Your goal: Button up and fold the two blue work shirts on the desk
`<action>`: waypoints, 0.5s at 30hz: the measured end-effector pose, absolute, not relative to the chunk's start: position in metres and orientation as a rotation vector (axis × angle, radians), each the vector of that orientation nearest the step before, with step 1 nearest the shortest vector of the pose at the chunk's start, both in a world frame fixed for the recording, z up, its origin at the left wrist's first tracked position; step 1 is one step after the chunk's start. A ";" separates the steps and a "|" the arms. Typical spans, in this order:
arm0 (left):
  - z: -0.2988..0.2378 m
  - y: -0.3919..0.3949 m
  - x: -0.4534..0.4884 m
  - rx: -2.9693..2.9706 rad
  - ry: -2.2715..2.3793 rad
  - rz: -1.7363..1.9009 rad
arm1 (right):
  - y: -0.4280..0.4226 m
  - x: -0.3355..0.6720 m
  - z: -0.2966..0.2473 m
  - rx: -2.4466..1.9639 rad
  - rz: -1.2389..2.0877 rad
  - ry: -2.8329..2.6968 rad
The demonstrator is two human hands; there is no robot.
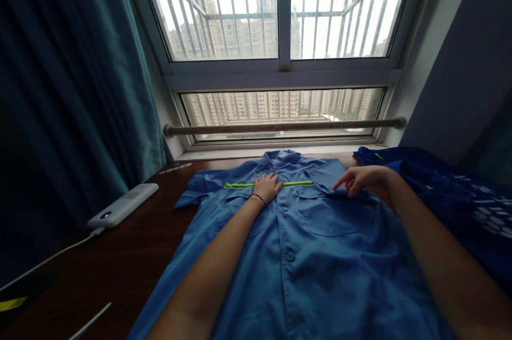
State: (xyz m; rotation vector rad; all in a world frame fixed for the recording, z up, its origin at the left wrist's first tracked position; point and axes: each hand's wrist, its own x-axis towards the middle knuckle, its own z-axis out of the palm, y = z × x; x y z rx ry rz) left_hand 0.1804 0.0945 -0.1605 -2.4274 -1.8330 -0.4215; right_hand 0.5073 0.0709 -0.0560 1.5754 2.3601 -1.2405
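A blue button-up work shirt [256, 254] lies front side up, its collar toward the window. A yellow-green stripe crosses its chest, and a flapped pocket [330, 217] shows on the right half. My left hand [267, 187] rests flat on the chest by the stripe, fingers spread, a beaded bracelet at the wrist. At the right side of the shirt, my right hand [358, 179] has its fingers bent and pinched on the sleeve [326, 173], which is folded inward over the chest. The left sleeve [200, 185] lies stretched outward.
A white power bank [124, 205] with a white cable lies on the dark wooden table [132, 254] at left. Dark blue printed clothing [440, 196] lies at right. Behind are a metal rail [280, 127] and a window; a blue curtain [80, 73] hangs at left.
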 end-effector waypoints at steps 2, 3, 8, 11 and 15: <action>-0.161 0.095 0.180 -2.422 -1.835 -0.421 | 0.072 0.509 -0.056 1.419 -1.425 2.301; -0.161 0.095 0.180 -2.419 -1.841 -0.420 | 0.074 0.508 -0.058 1.470 -1.422 2.333; -0.164 0.095 0.180 -2.425 -1.841 -0.440 | 0.093 0.480 -0.095 1.951 -0.685 2.849; -0.163 0.094 0.181 -2.445 -1.828 -0.478 | 0.097 0.456 -0.131 1.938 -0.298 2.786; -0.144 0.100 0.164 -2.360 -1.884 -0.656 | 0.098 0.447 -0.163 2.079 -0.013 2.558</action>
